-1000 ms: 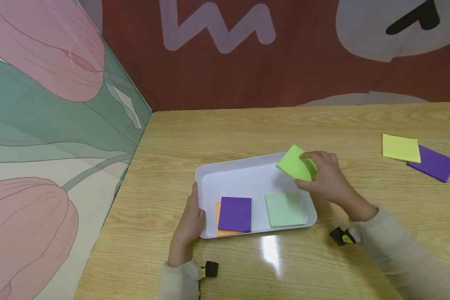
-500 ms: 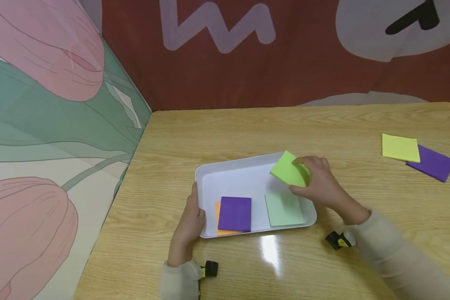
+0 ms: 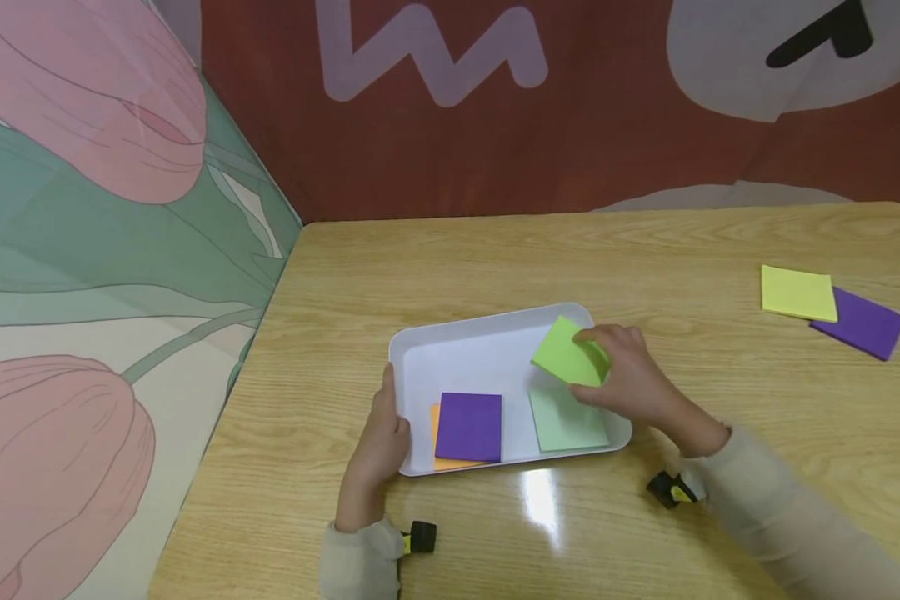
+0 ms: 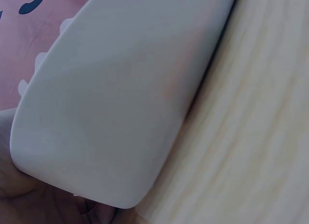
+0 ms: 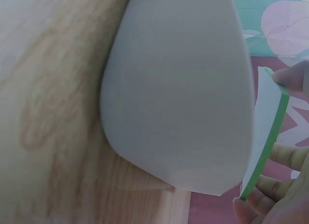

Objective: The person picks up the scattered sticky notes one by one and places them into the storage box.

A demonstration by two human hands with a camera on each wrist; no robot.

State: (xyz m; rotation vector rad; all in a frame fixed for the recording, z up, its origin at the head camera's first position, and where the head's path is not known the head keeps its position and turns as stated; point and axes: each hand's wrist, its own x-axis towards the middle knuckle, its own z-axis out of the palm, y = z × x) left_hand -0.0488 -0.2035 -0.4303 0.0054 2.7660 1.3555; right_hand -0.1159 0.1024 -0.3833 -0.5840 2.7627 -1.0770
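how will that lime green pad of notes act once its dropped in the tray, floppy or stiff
Probably fairly stiff: the lime green pad stays flat though the right hand pinches only one edge. It looks light, held by fingertips alone. Being flat, it should lie still in the white tray, not roll.

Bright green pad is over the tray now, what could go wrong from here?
1. The right hand holds the bright green sticky-note pad tilted, pinched by its edges; it may slip or land on its corner.
2. It hangs partly above the pale green pad, so it may land overlapping that pad rather than on bare tray floor.
3. The left hand holds only the white tray at its left rim; a knock from the right could skid it.
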